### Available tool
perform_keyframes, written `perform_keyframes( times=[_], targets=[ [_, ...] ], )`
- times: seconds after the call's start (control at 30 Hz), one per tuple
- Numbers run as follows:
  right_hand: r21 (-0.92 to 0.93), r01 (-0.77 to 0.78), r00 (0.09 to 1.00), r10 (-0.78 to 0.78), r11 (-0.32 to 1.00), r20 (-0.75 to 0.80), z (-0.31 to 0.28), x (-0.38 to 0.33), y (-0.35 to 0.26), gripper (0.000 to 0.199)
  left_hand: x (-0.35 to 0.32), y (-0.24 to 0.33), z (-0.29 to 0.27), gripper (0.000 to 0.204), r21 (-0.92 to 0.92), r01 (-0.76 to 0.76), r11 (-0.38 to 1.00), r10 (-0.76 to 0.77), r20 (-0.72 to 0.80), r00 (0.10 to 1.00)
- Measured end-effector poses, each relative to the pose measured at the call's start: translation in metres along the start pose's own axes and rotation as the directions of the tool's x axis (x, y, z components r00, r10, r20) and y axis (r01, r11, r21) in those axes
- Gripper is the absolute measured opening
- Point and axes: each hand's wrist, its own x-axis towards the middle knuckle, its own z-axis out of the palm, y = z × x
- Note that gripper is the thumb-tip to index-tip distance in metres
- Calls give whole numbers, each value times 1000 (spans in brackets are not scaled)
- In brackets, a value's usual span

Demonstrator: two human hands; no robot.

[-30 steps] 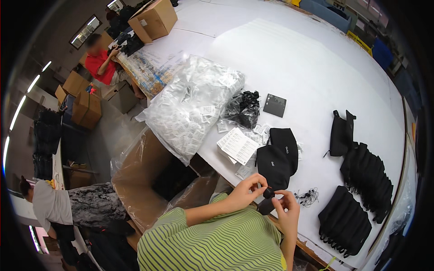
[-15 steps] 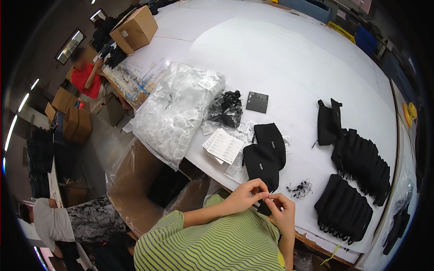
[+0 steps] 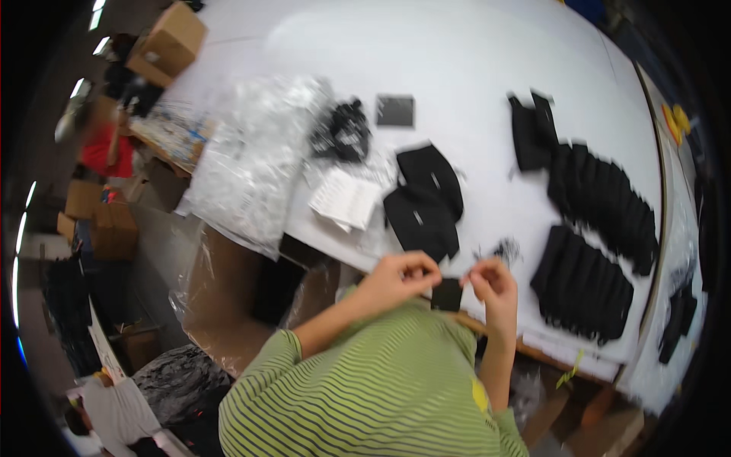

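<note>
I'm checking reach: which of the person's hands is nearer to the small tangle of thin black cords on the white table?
Right. The right hand is just on the near side of the black cord tangle; the left hand is farther off, to its left.

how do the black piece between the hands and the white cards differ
The black piece is dark, while the white cards are pale. The black piece looks smaller than the white cards. The black piece shows between the left hand and right hand; the white cards lie on the table, beyond the left hand. Both look straight-edged.
</note>
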Motion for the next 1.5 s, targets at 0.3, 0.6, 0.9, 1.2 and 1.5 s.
perform_keyframes(
  times=[0.3, 0.6, 0.9, 1.2, 1.5],
  targets=[
    [137, -29, 994, 43, 990, -98, 3, 8, 10, 13, 12, 7, 7, 8, -226, -5, 974, -4, -38, 999],
    [39, -171, 975, 175, 984, -138, 10, -2, 7, 12, 8, 6, 12, 7, -24, -73, 997, 72, -25, 997],
    [27, -147, 977, 150, 989, -154, 11, 0, 10, 12, 10, 10, 12, 7, 44, -56, 997, 56, -7, 998],
    [-403, -42, 997, 11, 914, -79, 5, 0, -1, 9, 4, 7, 13, 8, 147, -74, 986, 70, 29, 997],
    [-759, -5, 1000, -16, 651, -20, -4, 53, 42, 63, -12, -4, 22, 8, 244, -297, 923, 228, 274, 934]
  ],
)
